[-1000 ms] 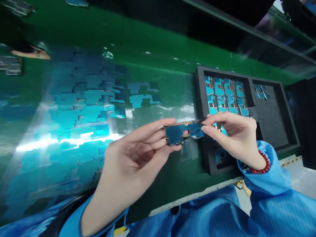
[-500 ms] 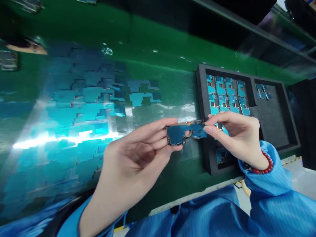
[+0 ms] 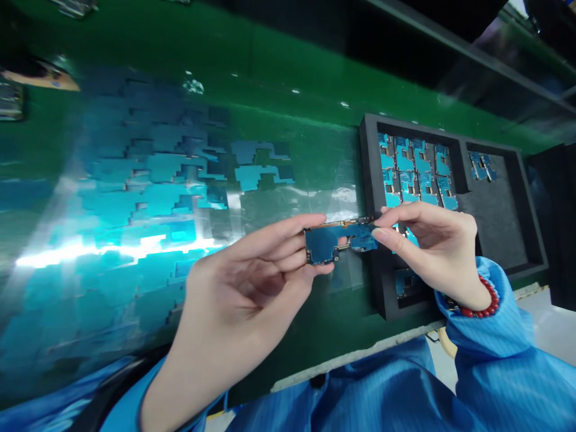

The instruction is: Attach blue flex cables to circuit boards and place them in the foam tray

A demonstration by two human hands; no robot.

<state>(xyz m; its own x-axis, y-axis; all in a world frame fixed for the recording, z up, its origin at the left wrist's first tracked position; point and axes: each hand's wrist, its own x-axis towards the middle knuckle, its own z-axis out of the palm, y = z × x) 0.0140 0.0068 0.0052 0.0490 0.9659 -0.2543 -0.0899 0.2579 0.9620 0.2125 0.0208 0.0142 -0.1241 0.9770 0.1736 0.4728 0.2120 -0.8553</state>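
A blue circuit board (image 3: pixel 321 243) is held up between both hands over the green table. My left hand (image 3: pixel 256 288) grips its left end, fingers behind and thumb at the lower edge. Thumb and forefinger of my right hand (image 3: pixel 427 246) pinch its right end. Just behind the right hand is a black foam tray (image 3: pixel 371 174), whose left compartment holds rows of blue boards (image 3: pixel 422 161). Two or so boards (image 3: pixel 482 167) lie at the top of the tray's right compartment. The right hand hides part of the tray.
Many flat blue pieces (image 3: pixel 157 168) cover the left of the green table (image 3: pixel 315 90) under glare. A few similar pieces (image 3: pixel 254 174) lie nearer the middle. Black box-like object (image 3: pixel 555 228) stands at the far right. Metallic parts (image 3: pixel 11 101) sit at the upper left.
The view has shifted slightly. Both hands keep the same hold on the circuit board, and nothing has been let go.
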